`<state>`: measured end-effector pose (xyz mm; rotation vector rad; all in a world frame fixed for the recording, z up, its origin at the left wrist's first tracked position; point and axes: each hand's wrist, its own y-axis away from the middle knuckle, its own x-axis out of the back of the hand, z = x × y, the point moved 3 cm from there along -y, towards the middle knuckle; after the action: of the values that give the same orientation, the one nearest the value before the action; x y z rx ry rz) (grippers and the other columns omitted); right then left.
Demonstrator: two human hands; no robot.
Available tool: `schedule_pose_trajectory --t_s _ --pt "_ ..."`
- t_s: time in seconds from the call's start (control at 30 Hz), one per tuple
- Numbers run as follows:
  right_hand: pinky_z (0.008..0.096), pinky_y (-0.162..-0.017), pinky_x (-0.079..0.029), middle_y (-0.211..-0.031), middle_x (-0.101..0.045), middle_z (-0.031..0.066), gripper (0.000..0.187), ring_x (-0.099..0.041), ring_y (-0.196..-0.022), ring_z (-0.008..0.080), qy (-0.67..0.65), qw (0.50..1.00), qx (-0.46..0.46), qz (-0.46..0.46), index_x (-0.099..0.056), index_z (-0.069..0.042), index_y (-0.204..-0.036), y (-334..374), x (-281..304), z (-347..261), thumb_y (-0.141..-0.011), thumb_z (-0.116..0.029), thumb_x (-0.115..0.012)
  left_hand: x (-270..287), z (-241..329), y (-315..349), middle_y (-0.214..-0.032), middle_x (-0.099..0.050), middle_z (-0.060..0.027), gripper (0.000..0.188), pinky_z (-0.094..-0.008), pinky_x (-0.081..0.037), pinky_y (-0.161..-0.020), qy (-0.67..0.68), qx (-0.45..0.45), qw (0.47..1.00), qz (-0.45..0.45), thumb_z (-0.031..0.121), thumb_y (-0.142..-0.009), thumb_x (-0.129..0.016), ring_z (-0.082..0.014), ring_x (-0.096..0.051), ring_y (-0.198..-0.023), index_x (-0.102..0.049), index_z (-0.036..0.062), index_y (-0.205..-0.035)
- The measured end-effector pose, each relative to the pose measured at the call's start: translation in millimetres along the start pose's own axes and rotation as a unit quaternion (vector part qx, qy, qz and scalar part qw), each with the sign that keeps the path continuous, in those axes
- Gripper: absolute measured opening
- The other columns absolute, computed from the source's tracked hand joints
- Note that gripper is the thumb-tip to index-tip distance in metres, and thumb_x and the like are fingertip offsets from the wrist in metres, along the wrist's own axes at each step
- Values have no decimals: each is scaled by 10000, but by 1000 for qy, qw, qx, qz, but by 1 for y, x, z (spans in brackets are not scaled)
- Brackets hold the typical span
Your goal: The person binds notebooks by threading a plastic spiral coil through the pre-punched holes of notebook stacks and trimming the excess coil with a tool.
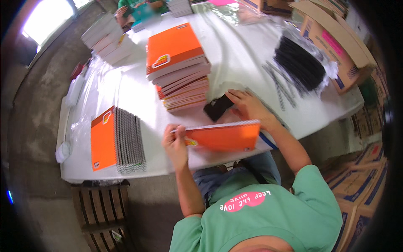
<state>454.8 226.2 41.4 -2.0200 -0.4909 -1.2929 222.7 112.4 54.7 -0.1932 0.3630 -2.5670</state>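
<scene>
My left hand [175, 145] is closed on the left end of an orange notebook [222, 136], tilted on edge just above the table's near side. A pale row of binding edge runs along its top; the notebook is slightly blurred. My right hand [248, 107] is beyond the notebook, with its fingers closed around the right end of a flat black phone-like object [218, 107]. Under my right forearm a dark spiral coil [268, 108] lies on the table. To the left sits a stack of spiral-bound orange notebooks [103, 140], their coils facing right.
A tall stack of orange-covered books [176, 48] stands mid-table, with another book stack [107, 40] at far left. Black coils [300, 63] lie in plastic at right, loose ones [280, 86] beside them. Cardboard boxes [336, 46] flank the right. A person in green [140, 10] sits across the table.
</scene>
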Motion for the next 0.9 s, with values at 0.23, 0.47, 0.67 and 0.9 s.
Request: schedule_pose_trajectory --t_s 0.23,0.47,0.67,0.9 --pt "569 -1048 -236 -1397 -363 161 635 -318 -1299 357 85 967 -236 -50 -422 -89 -1341 119 12 -46 -806 -358 -633 12 28 25 -898 -559 -51 137 -218 -459 -601 37 -102 987 119 43 -784 -718 -105 -545 -694 -632 -24 -868" --pt "523 -973 -331 -1114 -533 133 405 -493 -1064 320 109 983 -118 94 -580 -172 -1214 128 12 -13 -815 -217 -630 -12 26 32 -924 -608 -99 218 -247 -550 -673 -62 -207 968 130 9 -773 -714 -136 -612 -753 -665 -32 -981" --pt "480 -890 -371 -1053 -530 104 401 -514 -961 274 -159 957 -118 213 -604 -134 -1182 98 40 -57 -791 -201 -665 -21 35 37 -830 -626 -55 341 -240 -474 -592 -87 -286 940 163 34 -694 -779 -113 -576 -690 -697 69 -1023" --pt "364 -825 -349 -1036 -533 30 432 -521 -959 205 -45 983 43 172 -618 -226 -1174 48 81 -142 -752 -259 -705 -25 42 41 -789 -622 -34 373 -262 -444 -573 -122 -328 925 146 14 -666 -782 -134 -544 -661 -696 60 -1026"
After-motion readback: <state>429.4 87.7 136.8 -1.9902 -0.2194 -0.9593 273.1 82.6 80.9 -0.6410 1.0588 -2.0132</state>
